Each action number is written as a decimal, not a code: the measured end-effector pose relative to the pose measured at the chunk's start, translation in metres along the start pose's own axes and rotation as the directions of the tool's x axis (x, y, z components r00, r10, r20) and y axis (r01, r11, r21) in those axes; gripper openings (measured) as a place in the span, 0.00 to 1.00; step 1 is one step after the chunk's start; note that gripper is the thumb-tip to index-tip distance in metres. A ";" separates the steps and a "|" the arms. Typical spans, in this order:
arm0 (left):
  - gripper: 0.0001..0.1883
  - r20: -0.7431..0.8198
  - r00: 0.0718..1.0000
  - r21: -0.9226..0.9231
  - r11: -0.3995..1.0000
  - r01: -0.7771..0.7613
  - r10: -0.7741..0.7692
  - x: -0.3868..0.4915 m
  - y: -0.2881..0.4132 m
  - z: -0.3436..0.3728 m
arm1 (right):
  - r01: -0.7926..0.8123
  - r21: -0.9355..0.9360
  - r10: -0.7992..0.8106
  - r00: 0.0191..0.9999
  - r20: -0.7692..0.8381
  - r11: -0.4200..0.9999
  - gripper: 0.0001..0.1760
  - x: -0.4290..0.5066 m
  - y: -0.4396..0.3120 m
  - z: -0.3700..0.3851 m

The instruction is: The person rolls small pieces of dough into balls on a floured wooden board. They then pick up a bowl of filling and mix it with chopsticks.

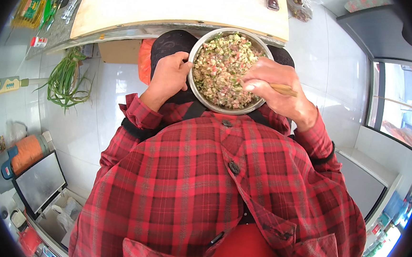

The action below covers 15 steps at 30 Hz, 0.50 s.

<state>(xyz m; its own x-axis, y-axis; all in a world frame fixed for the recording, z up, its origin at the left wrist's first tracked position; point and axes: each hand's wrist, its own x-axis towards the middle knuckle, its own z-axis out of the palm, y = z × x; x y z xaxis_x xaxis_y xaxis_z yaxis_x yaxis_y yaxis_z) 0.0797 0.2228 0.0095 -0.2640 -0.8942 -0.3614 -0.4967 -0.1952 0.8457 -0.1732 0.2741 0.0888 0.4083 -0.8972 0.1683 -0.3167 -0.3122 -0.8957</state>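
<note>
A round stainless-steel bowl (pixel 195 86) rests on my lap, filled with a chopped mixture (pixel 222 70) of what looks like minced meat and green vegetables. My left hand (pixel 168 77) grips the bowl's left rim, with the thumb at its edge. Over the right side of the bowl, my right hand (pixel 279 85) is closed around wooden chopsticks (pixel 284 89). Their back ends stick out to the right of the fist. The front ends are hidden by the hand and the mixture.
Beyond the bowl, a large wooden board (pixel 164 4) lies on a stone counter (pixel 60 34). A dark-handled tool (pixel 272 0) is on its right part. Green leafy stalks (pixel 66 79) hang at the left. An open chest freezer (pixel 50 221) stands lower left, and an orange bag (pixel 145 61) is beside my left knee.
</note>
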 end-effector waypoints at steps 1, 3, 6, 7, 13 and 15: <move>0.10 -0.021 0.998 0.003 0.998 -0.061 0.061 0.002 -0.003 0.002 | 0.032 0.006 -0.032 0.999 0.004 0.999 0.04 -0.001 -0.007 -0.006; 0.09 -0.024 0.994 -0.018 0.994 -0.105 0.104 0.008 -0.009 0.004 | 0.040 -0.071 -0.042 0.999 -0.032 0.997 0.02 -0.006 -0.021 -0.015; 0.11 0.051 0.991 -0.019 0.992 -0.126 0.127 0.016 -0.014 0.002 | -0.020 -0.228 0.004 0.997 -0.072 0.973 0.02 -0.017 -0.037 -0.025; 0.13 0.098 0.987 -0.026 0.991 -0.128 0.130 0.019 -0.015 0.001 | -0.055 -0.215 0.032 0.994 -0.108 0.975 0.02 -0.020 -0.040 -0.026; 0.20 0.110 0.978 -0.219 0.964 -0.152 0.180 0.027 -0.019 0.002 | -0.231 -0.255 0.155 0.946 -0.285 0.939 0.03 -0.029 -0.020 -0.019; 0.20 0.113 0.970 -0.190 0.963 -0.191 0.215 0.027 -0.022 0.001 | -0.243 -0.144 0.194 0.937 -0.290 0.959 0.05 -0.021 0.002 -0.015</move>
<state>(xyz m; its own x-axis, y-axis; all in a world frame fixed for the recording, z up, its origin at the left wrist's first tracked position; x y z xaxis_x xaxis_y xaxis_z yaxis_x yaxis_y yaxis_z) 0.0824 0.2039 -0.0193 -0.4562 -0.8639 -0.2132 -0.2705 -0.0936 0.9582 -0.1950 0.2876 0.0899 0.0730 -0.9920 0.1028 -0.5262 -0.1259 -0.8410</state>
